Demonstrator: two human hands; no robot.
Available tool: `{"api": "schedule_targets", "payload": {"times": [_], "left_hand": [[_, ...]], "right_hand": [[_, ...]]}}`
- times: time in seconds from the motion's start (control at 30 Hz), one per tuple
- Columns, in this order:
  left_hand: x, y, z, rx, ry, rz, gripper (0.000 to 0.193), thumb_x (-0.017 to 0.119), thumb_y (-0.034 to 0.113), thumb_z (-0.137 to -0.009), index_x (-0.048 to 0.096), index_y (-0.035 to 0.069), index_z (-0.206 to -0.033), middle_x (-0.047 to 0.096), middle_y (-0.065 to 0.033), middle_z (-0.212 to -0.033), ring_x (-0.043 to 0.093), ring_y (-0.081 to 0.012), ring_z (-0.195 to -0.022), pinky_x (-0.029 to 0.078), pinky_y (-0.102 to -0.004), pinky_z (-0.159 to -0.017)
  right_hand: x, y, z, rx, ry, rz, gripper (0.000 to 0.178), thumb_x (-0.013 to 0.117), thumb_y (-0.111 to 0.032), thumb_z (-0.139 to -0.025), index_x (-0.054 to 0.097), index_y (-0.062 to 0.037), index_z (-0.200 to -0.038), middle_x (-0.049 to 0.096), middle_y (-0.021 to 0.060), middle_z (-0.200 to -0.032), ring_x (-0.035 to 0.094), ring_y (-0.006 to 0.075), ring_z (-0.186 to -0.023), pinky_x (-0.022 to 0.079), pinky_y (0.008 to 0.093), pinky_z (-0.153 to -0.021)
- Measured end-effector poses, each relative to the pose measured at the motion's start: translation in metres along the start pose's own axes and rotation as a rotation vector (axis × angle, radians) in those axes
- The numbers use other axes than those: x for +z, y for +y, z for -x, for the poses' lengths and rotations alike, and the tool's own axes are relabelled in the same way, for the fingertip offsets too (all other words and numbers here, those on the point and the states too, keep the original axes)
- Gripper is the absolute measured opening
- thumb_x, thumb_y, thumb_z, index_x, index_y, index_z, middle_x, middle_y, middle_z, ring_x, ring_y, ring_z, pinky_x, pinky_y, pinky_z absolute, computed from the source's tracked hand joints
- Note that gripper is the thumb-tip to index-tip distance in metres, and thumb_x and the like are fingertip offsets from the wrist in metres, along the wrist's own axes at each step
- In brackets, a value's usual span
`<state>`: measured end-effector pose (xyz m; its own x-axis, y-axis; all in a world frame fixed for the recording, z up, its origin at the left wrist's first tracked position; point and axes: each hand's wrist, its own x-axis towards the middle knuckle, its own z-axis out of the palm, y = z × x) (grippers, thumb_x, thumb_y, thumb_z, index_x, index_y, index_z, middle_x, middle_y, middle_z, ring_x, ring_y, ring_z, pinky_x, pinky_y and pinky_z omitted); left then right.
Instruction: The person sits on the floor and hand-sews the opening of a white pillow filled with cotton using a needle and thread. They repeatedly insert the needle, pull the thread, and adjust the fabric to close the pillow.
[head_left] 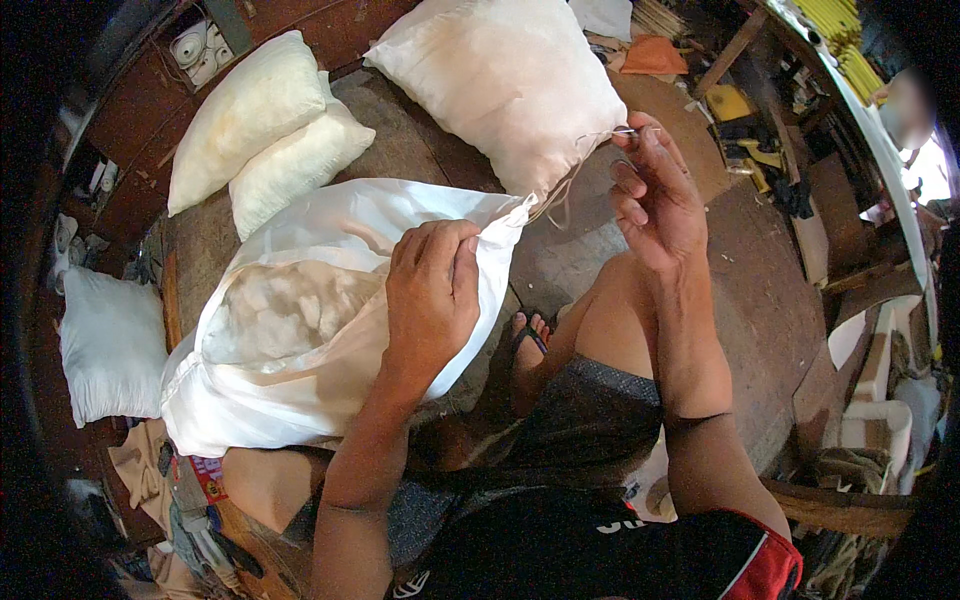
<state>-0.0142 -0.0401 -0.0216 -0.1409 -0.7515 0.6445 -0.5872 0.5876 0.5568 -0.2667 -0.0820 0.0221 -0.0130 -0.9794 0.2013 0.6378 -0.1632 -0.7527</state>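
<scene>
Left hand (432,290) and right hand (655,195) are apart. The left, near the middle of the frame, is clamped on the edge of a white cover (460,345), its fingertips partly lost against the cloth. The right, raised at upper right of centre, pinches a thin needle-like piece (626,131), too small to make out fully. A slack thread (567,197) runs between that pinch and the gathered corner of the cover.

Nearest, a black shirt (560,555) with a red sleeve edge is cut off by the lower border. Above it are dark shorts (600,415) and a sandalled foot (530,330), the other foot being out of sight.

The cover lies left of centre, its opening showing pale, lumpy stuffing (285,312); how deep this goes is hidden. At far left, a white pillow (112,345) stands just beside it.

Beyond, two cream pillows overlap at upper left, the front one (300,165) partly covering the back one (248,115). A large white pillow (500,75) is cropped by the top edge. At far right, a person (908,110) is blurred, half lost in the dark rim.
</scene>
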Motion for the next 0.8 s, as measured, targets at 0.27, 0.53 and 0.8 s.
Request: {"api": "schedule_targets", "payload": {"times": [0.27, 0.53, 0.8], "left_hand": [[0.001, -0.002, 0.002, 0.009, -0.001, 0.017, 0.012, 0.061, 0.003, -0.093, 0.063, 0.002, -0.105, 0.068, -0.0169, -0.1, 0.063, -0.0388, -0.096, 0.047, -0.0475, -0.088], [0.0, 0.001, 0.001, 0.02, 0.008, 0.015, 0.01, 0.061, 0.002, -0.094, 0.064, 0.001, -0.103, 0.068, -0.0178, -0.098, 0.064, -0.0387, -0.095, 0.049, -0.0457, -0.086], [0.001, -0.001, 0.001, 0.011, 0.001, 0.038, 0.011, 0.061, 0.001, -0.092, 0.063, 0.002, -0.103, 0.067, -0.017, -0.097, 0.062, -0.0395, -0.093, 0.047, -0.0479, -0.085]], "right_hand": [[0.014, 0.004, 0.003, 0.022, 0.087, 0.005, 0.032, 0.064, -0.023, -0.102, 0.061, -0.0042, -0.128, 0.07, 0.0038, -0.088, 0.054, 0.0056, -0.058, 0.039, 0.018, -0.045], [-0.001, 0.01, 0.001, 0.091, -0.043, -0.011, 0.036, 0.066, -0.025, -0.101, 0.061, -0.0045, -0.129, 0.068, 0.0054, -0.102, 0.059, 0.0085, -0.078, 0.044, 0.0203, -0.057], [0.018, 0.016, 0.001, -0.032, -0.023, -0.069, 0.03, 0.065, -0.023, -0.102, 0.063, -0.0024, -0.123, 0.067, 0.0131, -0.119, 0.07, 0.0243, -0.102, 0.058, 0.0325, -0.075]]}}
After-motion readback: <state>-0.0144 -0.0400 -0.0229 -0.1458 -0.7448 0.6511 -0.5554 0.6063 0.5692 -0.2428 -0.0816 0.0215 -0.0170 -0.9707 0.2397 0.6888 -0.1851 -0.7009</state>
